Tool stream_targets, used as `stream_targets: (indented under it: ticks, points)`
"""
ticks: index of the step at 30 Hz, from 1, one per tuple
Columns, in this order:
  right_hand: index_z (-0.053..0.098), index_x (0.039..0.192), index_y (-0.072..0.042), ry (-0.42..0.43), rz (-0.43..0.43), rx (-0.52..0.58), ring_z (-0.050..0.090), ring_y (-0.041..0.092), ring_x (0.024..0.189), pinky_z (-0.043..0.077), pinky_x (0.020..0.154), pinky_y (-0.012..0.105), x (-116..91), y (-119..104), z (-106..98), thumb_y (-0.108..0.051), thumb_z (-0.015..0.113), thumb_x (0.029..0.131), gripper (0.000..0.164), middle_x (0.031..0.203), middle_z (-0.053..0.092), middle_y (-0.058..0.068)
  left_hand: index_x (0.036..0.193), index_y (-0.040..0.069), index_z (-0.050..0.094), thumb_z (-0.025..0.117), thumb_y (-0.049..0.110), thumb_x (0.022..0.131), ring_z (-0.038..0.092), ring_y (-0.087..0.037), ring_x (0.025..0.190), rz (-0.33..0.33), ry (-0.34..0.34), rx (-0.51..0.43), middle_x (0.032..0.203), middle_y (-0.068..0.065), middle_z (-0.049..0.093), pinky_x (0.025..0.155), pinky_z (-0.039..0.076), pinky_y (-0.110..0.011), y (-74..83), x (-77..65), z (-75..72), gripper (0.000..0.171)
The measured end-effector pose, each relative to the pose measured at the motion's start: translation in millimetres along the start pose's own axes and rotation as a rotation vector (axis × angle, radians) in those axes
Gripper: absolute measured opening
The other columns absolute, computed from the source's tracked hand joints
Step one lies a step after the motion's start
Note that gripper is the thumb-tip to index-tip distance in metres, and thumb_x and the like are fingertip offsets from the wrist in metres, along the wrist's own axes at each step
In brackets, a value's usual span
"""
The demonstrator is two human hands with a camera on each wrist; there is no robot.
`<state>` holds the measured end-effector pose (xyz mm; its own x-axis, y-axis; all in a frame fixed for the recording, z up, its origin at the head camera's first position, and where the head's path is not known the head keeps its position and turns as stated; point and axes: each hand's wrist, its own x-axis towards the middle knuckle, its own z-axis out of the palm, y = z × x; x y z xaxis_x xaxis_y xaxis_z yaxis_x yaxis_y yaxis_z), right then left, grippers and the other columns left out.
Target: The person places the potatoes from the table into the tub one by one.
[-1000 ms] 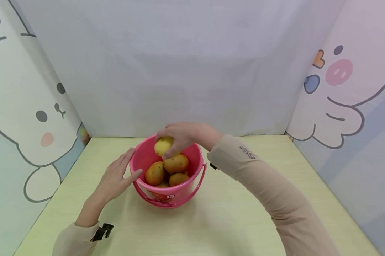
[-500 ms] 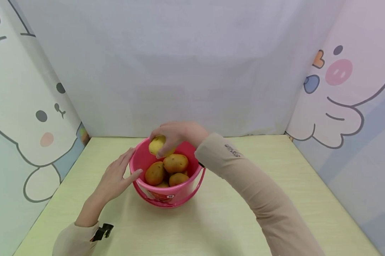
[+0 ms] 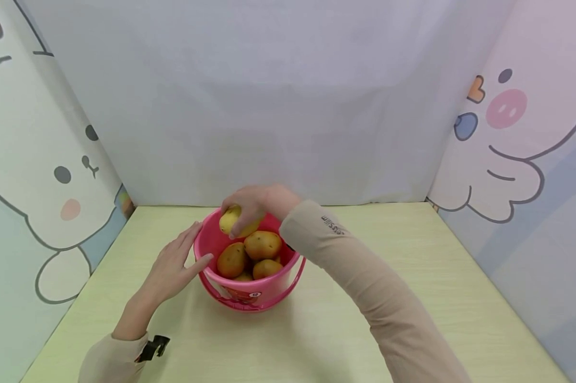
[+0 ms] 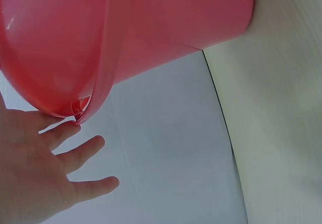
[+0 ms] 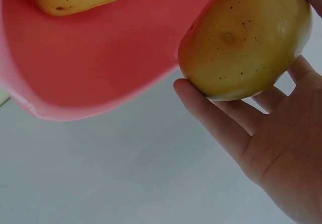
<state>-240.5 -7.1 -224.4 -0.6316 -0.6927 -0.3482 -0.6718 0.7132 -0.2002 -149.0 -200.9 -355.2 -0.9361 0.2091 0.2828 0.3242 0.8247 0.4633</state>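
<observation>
A pink bucket [image 3: 211, 242] stands upright on the table with several yellow-brown potatoes [image 3: 263, 245] inside. My right hand [image 3: 249, 205] grips another potato [image 3: 235, 221] above the bucket's opening, toward its back left. In the right wrist view, thumb and fingers spread around this smooth, dark-speckled potato [image 5: 246, 43], close to the pink rim. My left hand [image 3: 175, 266] rests against the bucket's left side, thumb at the rim. The left wrist view shows its fingers [image 4: 83, 153] straight and spread beside the handle joint.
The bucket's pink handle [image 3: 249, 307] hangs down at the front. A pale wooden table [image 3: 364, 319] lies under everything. A grey-white curtain [image 3: 288, 106] closes off the back, and cartoon-printed panels [image 3: 508, 133] stand at both sides.
My right hand has moved left with the potato, farther over the bucket's left part, then slightly lower. The left hand and the bucket have stayed in place.
</observation>
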Motion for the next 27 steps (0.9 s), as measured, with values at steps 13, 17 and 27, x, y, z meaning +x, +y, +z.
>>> stream_targets:
  ticks: [13, 17, 27]
  points:
    - [0.047, 0.12, -0.026, 0.078, 0.017, 0.053, 0.039, 0.013, 0.104, 0.048, 0.068, 0.025, -4, 4, 3, -0.034, 0.073, 0.07, 0.058, 0.121, 0.045, -0.004, 0.142, 0.011, 0.017, 0.057, 0.039, 0.083, 0.025, -0.036, 0.122, -0.011, -0.002, 0.007, 0.139, -0.016, 0.025, 0.089, 0.023, -0.063, 2.3, -0.8, -0.6, 0.077]
    - [0.049, 0.12, -0.024, 0.108, -0.031, 0.04, 0.04, 0.013, 0.105, 0.047, 0.069, 0.025, -5, 9, 3, -0.034, 0.072, 0.071, 0.056, 0.121, 0.046, -0.002, 0.142, 0.011, 0.016, 0.058, 0.037, 0.082, 0.024, -0.036, 0.122, -0.013, -0.006, 0.008, 0.14, -0.016, 0.025, 0.09, 0.023, -0.063, 2.5, -0.7, 0.0, 0.077]
    - [0.052, 0.119, -0.018, 0.268, -0.185, -0.01, 0.043, 0.009, 0.097, 0.046, 0.072, 0.022, -14, 28, 9, -0.035, 0.071, 0.072, 0.054, 0.113, 0.05, -0.002, 0.142, 0.012, 0.017, 0.057, 0.038, 0.083, 0.025, -0.036, 0.122, -0.004, 0.003, 0.0, 0.14, -0.015, 0.025, 0.09, 0.023, -0.063, 2.4, -1.0, 0.3, 0.076]
